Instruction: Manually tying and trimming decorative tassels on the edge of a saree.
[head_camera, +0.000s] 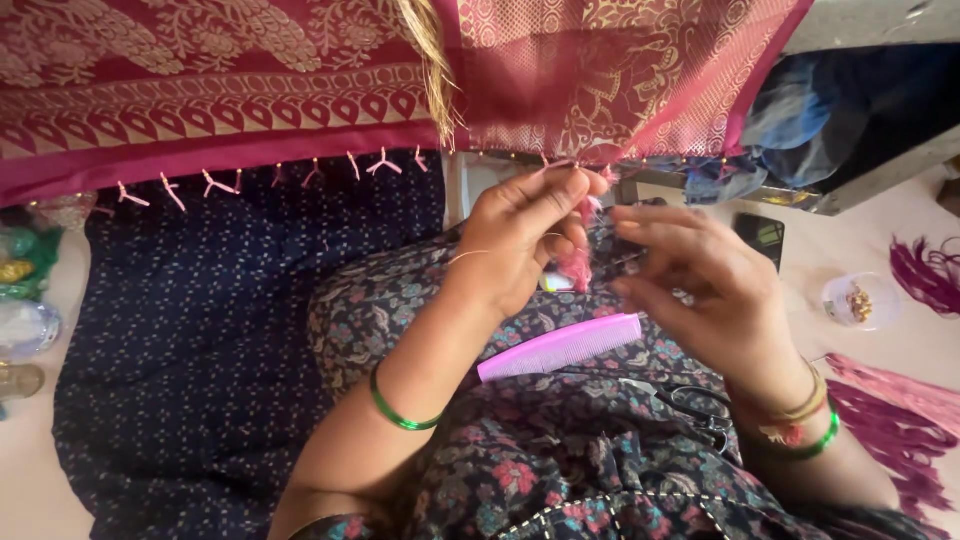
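Pink thread, a small tuft (577, 265) of it, sits pinched between the thumb and fingers of the left hand (525, 240), just below the edge of the maroon and gold sari (300, 90) that hangs across the top of the view. Beside it, the right hand (700, 285) holds its fingers narrowed toward the same tuft, though whether they grip a strand is hard to tell. The step in hand looks like forming a tassel on the sari's hem, where a row of small pink knots (215, 183) is already tied. Next would come a tight, even knot close to the border. On the lap lie a pink comb (560, 347) and dark scissors (695, 405); loose magenta thread bundles (900, 410) rest to the right
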